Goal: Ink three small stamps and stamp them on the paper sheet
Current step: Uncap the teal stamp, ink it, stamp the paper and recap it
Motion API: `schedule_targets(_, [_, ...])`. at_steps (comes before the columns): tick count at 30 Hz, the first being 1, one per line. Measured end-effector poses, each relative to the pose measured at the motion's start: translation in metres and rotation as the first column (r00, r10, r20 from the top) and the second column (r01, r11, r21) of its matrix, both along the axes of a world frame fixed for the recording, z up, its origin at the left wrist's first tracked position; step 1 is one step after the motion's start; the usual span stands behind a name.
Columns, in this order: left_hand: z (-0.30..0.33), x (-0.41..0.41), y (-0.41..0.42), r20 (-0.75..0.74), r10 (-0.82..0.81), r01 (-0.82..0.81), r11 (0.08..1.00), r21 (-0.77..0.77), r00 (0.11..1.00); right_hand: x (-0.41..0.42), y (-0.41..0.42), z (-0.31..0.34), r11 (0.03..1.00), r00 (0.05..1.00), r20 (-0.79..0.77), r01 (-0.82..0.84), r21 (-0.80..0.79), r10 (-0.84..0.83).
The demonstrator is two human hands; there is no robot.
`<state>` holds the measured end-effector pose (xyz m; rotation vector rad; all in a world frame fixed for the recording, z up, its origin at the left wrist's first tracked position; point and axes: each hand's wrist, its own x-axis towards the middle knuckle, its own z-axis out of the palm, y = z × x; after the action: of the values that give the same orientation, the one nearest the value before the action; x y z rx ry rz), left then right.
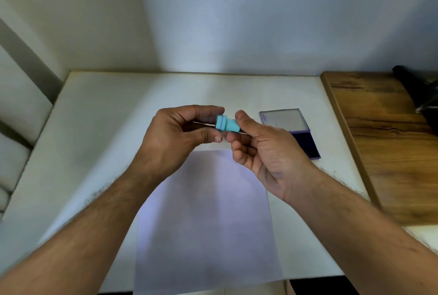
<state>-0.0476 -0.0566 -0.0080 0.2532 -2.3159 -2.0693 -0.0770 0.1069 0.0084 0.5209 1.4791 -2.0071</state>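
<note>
We're working at a white table (94,152) pushed into a corner, plain white wall (213,21) running behind it and along the left. A wooden board (384,143) is butting against the table's right edge; something dark (417,90) is sitting at its far end, too blurred to identify.

The paper (203,218) is lying flat in the middle, blank, its near edge reaching or slightly overhanging the table's front edge. The ink pad (305,140) is sitting open just beyond the paper's far right corner, clear lid (283,119) flipped back behind it.

We're holding one teal stamp (228,124) in the air above the paper's far edge, lying roughly sideways. Left hand (175,138) is pinching the wider flanged end between thumb and index finger. Right hand (265,152) is gripping the other end, thumb on top, fingers curled under. Both hands closed on the same stamp. Can't tell which end is the stamping face. Other stamps aren't in view.

Open room: wide bare strip left of the paper out to the table's left edge, another band behind the hands up to the back wall. Right side is tighter, pad and board crowding it.
</note>
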Motion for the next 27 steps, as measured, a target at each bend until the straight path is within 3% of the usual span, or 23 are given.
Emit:
schedule_targets(16, [-0.007,-0.007,-0.011,0.026,0.095,-0.096,0.995,0.022,0.995,-0.009,-0.003,-0.004,0.999,0.997,-0.070,-0.043,-0.025,0.042])
schedule_targets(27, [-0.020,-0.012,-0.031,-0.045,0.330,-0.330,0.910,-0.252,0.943,-0.006,-0.007,-0.001,0.998,0.996,-0.082,-0.026,-0.061,0.021])
